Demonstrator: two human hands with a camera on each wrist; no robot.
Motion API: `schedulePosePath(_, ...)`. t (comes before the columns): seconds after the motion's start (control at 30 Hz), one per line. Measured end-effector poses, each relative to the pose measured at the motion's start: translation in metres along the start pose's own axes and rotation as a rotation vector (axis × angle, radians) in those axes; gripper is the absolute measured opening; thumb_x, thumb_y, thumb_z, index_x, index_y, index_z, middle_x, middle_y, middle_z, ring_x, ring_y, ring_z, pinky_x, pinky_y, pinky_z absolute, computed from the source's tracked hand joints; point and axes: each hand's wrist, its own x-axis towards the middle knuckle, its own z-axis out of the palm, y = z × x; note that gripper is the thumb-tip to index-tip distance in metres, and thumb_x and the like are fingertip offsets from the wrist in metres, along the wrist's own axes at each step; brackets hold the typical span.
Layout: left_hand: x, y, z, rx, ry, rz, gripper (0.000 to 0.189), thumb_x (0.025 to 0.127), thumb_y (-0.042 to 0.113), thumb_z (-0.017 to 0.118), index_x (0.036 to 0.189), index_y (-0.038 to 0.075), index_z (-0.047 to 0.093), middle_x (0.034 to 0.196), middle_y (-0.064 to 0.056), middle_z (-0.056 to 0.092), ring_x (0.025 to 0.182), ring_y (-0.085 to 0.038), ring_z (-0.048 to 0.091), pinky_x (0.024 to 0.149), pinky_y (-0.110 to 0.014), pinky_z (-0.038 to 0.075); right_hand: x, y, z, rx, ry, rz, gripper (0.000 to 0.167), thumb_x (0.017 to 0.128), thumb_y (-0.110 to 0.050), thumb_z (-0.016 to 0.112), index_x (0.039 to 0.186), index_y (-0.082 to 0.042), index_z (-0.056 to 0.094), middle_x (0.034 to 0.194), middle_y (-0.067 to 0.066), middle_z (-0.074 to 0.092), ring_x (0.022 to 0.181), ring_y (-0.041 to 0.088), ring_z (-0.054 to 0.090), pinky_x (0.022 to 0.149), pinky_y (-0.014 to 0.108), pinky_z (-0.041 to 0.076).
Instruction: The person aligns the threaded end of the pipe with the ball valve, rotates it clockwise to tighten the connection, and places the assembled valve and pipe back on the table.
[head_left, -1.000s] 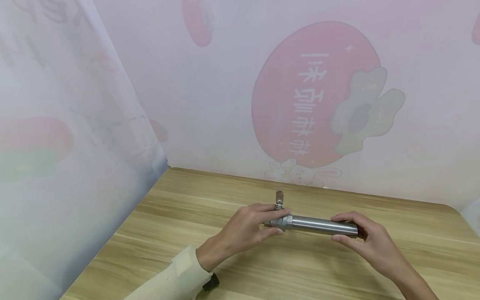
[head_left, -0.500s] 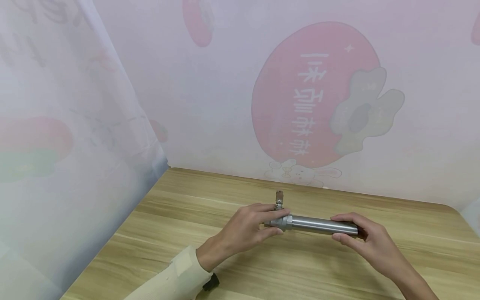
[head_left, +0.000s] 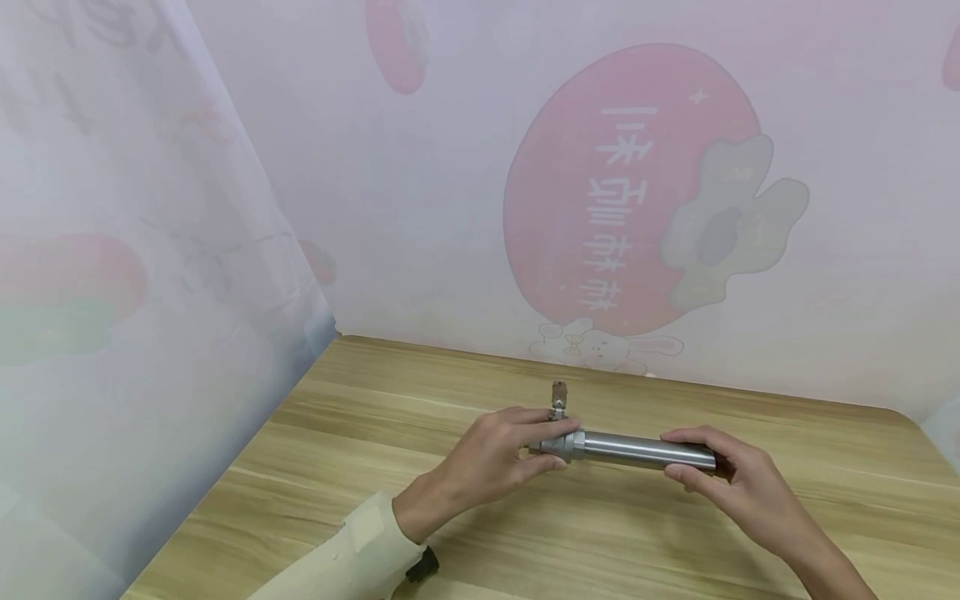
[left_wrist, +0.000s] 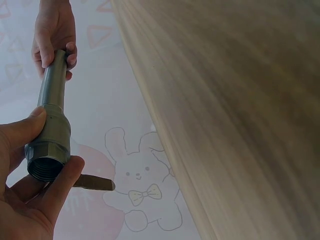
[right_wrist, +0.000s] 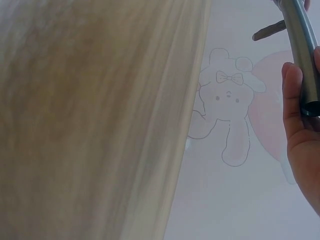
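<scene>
My left hand (head_left: 498,450) grips a metal ball valve (left_wrist: 54,132) by its body, thumb on one side and fingers on the other. The valve's open threaded end (left_wrist: 46,167) faces the left wrist camera. A flat lever handle (head_left: 559,396) sticks out from the valve, away from me. Joined to the valve's right end is a smooth steel pipe (head_left: 637,448), held level above the table. My right hand (head_left: 738,479) holds the pipe near its far right end between thumb and fingers. That end's hollow opening (right_wrist: 311,107) shows in the right wrist view.
A wood-grain table (head_left: 337,400) lies beneath both hands. Printed cloth (head_left: 420,208) hangs behind it and along the left side. Under my left sleeve (head_left: 367,533) a small black object (head_left: 422,566) shows at the wrist.
</scene>
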Motion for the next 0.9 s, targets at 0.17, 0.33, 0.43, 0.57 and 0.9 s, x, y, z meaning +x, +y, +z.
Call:
schedulePosePath(0.17, 0.0001, 0.0001, 0.0002, 0.010, 0.002, 0.007, 0.051, 0.092, 0.024, 0.090, 0.140, 0.020, 0.076, 0.134, -0.010, 0.078, 0.117, -0.023, 0.079, 0.093, -0.028, 0.066, -0.0003, 0.0000, 0.0001, 0.003, 0.002, 0.000, 0.035, 0.099, -0.001, 0.078, 0.132, -0.014, 0.074, 0.106, -0.004, 0.077, 0.081, 0.017, 0.073, 0.070, 0.026, 0.063)
schedulePosePath(0.33, 0.0003, 0.0003, 0.0002, 0.010, 0.001, 0.004, 0.051, 0.091, 0.024, 0.090, 0.140, 0.020, 0.076, 0.134, -0.010, 0.078, 0.118, -0.023, 0.078, 0.093, -0.029, 0.066, 0.0001, -0.0003, -0.0001, -0.008, 0.001, 0.002, 0.034, 0.100, -0.002, 0.077, 0.131, -0.016, 0.074, 0.104, -0.005, 0.077, 0.079, 0.015, 0.071, 0.067, 0.028, 0.062)
schedulePosePath(0.43, 0.0004, 0.0005, 0.0001, 0.009, 0.000, 0.001, 0.051, 0.091, 0.024, 0.090, 0.140, 0.021, 0.076, 0.134, -0.010, 0.078, 0.118, -0.023, 0.078, 0.093, -0.028, 0.066, 0.0003, -0.0004, -0.0002, -0.013, 0.001, 0.002, 0.034, 0.100, -0.002, 0.077, 0.131, -0.016, 0.074, 0.103, -0.005, 0.077, 0.079, 0.016, 0.070, 0.066, 0.028, 0.061)
schedulePosePath(0.57, 0.0003, 0.0005, -0.0001, 0.010, -0.002, 0.000, 0.051, 0.091, 0.024, 0.090, 0.140, 0.021, 0.076, 0.134, -0.010, 0.078, 0.118, -0.023, 0.078, 0.092, -0.028, 0.066, 0.0005, -0.0003, -0.0003, -0.012, 0.001, 0.001, 0.033, 0.100, -0.002, 0.077, 0.131, -0.016, 0.074, 0.102, -0.005, 0.077, 0.078, 0.015, 0.070, 0.066, 0.028, 0.061)
schedulePosePath(0.9, 0.0004, 0.0002, 0.0002, 0.015, -0.004, -0.003, 0.052, 0.092, 0.024, 0.090, 0.141, 0.022, 0.075, 0.135, -0.010, 0.077, 0.119, -0.024, 0.078, 0.092, -0.029, 0.066, -0.0008, -0.0006, -0.0009, -0.012, -0.013, 0.018, 0.033, 0.102, -0.003, 0.075, 0.131, -0.016, 0.074, 0.095, -0.005, 0.075, 0.076, 0.014, 0.069, 0.065, 0.028, 0.058)
